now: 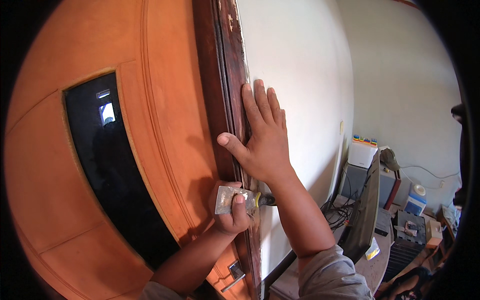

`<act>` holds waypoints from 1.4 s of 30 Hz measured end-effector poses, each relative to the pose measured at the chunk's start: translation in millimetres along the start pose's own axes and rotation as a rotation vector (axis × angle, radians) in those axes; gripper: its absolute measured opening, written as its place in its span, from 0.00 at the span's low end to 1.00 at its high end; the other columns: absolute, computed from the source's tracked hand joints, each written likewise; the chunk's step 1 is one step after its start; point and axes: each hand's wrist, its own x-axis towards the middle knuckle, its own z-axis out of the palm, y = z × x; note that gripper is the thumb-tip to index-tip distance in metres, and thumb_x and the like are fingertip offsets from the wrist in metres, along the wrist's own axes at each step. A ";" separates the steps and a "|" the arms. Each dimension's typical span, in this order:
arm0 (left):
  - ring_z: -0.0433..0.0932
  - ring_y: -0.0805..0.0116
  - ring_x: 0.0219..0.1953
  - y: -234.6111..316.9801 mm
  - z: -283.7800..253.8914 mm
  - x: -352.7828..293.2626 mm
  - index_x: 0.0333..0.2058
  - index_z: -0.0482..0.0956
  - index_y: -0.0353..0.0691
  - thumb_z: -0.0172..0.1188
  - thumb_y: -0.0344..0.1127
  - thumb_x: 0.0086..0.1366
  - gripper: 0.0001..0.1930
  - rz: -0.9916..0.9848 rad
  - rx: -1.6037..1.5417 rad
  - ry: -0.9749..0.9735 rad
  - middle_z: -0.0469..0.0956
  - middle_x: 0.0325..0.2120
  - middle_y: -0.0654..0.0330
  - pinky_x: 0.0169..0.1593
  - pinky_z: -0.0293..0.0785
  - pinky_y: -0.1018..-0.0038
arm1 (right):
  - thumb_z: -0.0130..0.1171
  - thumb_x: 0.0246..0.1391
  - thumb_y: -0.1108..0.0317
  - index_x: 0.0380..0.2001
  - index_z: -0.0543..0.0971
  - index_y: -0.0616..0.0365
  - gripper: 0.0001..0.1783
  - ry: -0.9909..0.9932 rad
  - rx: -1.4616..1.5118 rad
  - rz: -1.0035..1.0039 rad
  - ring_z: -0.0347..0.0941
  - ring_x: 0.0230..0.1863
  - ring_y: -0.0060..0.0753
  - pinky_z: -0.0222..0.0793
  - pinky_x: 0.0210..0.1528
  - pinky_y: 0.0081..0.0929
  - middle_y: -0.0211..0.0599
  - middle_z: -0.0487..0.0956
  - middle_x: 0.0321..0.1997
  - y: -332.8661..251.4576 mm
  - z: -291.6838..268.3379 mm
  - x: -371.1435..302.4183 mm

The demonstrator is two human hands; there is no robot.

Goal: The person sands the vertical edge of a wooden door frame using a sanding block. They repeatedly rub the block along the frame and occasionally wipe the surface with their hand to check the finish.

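A metal-bladed scraper (225, 202) sits in front of the lower stretch of a dark red-brown door frame (234, 90), its yellow-banded handle pointing right and partly hidden behind a wrist. The person's left hand (232, 221) is clamped on the tool by its blade, thumb across the metal. Above it, the right hand (267, 132) holds nothing, its fingers straight and slightly spread over the seam between frame and wall, thumb reaching across the wood.

Work on the frame appears only partly done. Pale chips near its top and a ragged light line along its wall side suggest some finish is off, while dark coating covers most of the visible length, so the larger share looks left. The stretch behind the hands cannot be judged, and the blade's edge is not visibly working the wood.

Left of the frame stands an orange door (167, 100) with a tall dark glass panel (107, 160); its metal handle (236, 272) is beside the frame's lower end. To the frame's right runs a white wall (300, 75) and, farther off, a counter (367, 272) bearing a black monitor (365, 210) and tangled cables (335, 212).
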 end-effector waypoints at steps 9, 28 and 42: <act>0.79 0.50 0.32 2.6 2.2 -0.9 0.38 0.77 0.25 0.54 0.34 0.73 0.14 -0.077 -0.034 0.048 0.77 0.32 0.44 0.36 0.76 0.61 | 0.56 0.56 0.21 0.78 0.60 0.53 0.60 0.042 0.011 -0.004 0.44 0.82 0.73 0.45 0.74 0.80 0.57 0.54 0.83 1.8 5.0 16.8; 0.75 0.63 0.40 -1.5 -3.5 -5.5 0.49 0.74 0.23 0.50 0.35 0.77 0.16 -0.028 -0.010 -0.022 0.76 0.42 0.48 0.43 0.74 0.68 | 0.58 0.58 0.26 0.78 0.61 0.52 0.57 0.129 0.021 -0.009 0.46 0.83 0.67 0.43 0.78 0.66 0.55 0.57 0.82 -1.3 6.3 55.3; 0.76 0.58 0.37 2.0 -1.3 0.9 0.45 0.74 0.22 0.50 0.34 0.76 0.15 -0.008 0.004 0.005 0.76 0.39 0.46 0.42 0.74 0.64 | 0.60 0.51 0.20 0.77 0.65 0.47 0.60 0.054 0.005 -0.015 0.50 0.82 0.63 0.47 0.76 0.73 0.50 0.60 0.82 3.4 -4.4 23.9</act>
